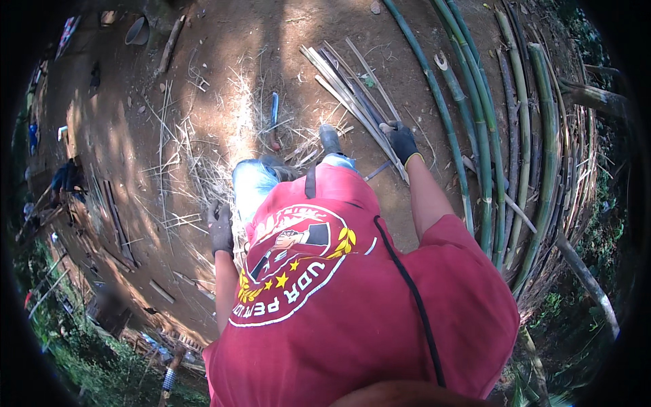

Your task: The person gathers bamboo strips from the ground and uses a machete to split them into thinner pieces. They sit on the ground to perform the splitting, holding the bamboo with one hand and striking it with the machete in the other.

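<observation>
Several split bamboo strips (352, 102) lie on the dirt ahead of me, slanting from the far middle toward my right boot. My right hand (401, 141), in a dark glove with a yellowish cuff, is closed at the strips' near end. Its palm side is hidden. Beside the near strip ends, a thin greyish flat piece (378, 171) shows; its kind is unclear. My left hand (220, 230), also gloved, hangs low beside my left leg with fingers apart and nothing visible in it. A blue-and-brown long object (274, 115) rests on the ground beyond my feet.
Long green bamboo poles (485, 149) curve along the right side, with thicker poles (542, 136) beyond. Thin shavings (210, 169) litter the ground at left. A short log (172, 44) and a round container (137, 31) are far left. A person (68, 180) is at the left edge.
</observation>
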`<state>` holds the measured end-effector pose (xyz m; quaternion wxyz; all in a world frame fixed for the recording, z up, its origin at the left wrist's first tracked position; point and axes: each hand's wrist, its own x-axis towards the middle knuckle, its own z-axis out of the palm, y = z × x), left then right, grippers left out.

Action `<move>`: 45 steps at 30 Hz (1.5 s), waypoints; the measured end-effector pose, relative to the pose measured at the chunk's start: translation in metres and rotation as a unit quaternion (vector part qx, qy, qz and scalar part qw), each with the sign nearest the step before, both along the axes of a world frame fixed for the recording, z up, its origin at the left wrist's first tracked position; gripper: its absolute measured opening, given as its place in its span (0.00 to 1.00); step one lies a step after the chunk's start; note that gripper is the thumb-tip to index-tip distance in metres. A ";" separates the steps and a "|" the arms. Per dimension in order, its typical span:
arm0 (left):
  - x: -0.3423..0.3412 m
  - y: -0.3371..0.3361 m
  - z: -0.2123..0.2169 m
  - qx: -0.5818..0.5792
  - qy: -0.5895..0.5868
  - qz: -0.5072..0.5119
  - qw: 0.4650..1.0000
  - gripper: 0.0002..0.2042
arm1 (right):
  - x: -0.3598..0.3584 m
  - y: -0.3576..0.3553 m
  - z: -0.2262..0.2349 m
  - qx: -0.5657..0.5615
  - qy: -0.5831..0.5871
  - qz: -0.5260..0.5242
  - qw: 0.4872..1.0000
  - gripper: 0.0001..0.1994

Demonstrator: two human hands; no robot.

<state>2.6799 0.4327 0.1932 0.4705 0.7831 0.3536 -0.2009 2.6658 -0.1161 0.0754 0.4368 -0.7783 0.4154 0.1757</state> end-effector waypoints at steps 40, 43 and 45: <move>0.150 0.091 -0.167 -0.139 0.100 -0.066 0.983 0.24 | 0.030 0.151 -0.098 -0.037 0.119 0.074 0.989 0.17; 0.169 0.081 -0.248 -0.123 0.078 -0.069 0.987 0.26 | 0.053 0.160 -0.196 0.037 0.101 0.061 0.992 0.16; 0.206 0.062 -0.338 -0.154 0.081 -0.050 0.983 0.20 | 0.081 0.174 -0.238 0.135 0.107 -0.055 0.983 0.14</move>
